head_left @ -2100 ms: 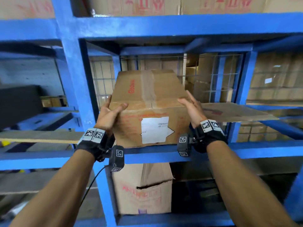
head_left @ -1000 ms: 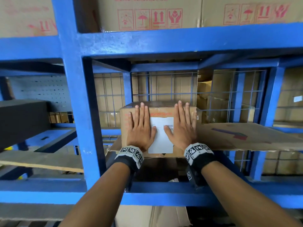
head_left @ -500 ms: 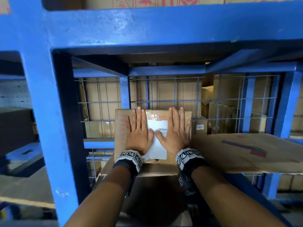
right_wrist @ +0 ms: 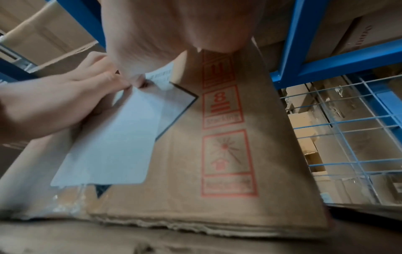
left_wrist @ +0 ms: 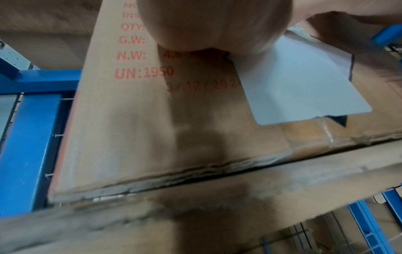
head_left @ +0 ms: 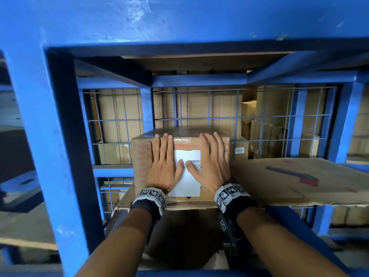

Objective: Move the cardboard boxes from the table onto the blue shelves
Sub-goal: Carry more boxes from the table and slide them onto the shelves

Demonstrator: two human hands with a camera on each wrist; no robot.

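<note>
A brown cardboard box (head_left: 140, 162) with red print and a white label (head_left: 187, 176) stands deep on the cardboard-lined shelf (head_left: 279, 182) of the blue rack, close to the wire mesh back. My left hand (head_left: 162, 162) and right hand (head_left: 211, 162) press flat on its near face, fingers straight and pointing up, thumbs almost meeting over the label. The left wrist view shows the box face (left_wrist: 130, 120) and label (left_wrist: 300, 82) under my palm (left_wrist: 213, 22). In the right wrist view my right palm (right_wrist: 174, 25) lies on the box (right_wrist: 228, 154), with my left hand (right_wrist: 54, 106) beside it.
A thick blue upright (head_left: 50, 156) stands left of the bay and a blue beam (head_left: 199, 23) crosses overhead. Wire mesh (head_left: 269, 120) backs the shelf, with more boxes (head_left: 269, 136) stacked behind it. The cardboard liner stretches bare to the right. Another box (head_left: 189, 258) sits on the level below.
The box went from being carried at its sides to standing on the shelf. Both flat hands have pushed it farther back toward the mesh, and my head has moved closer.
</note>
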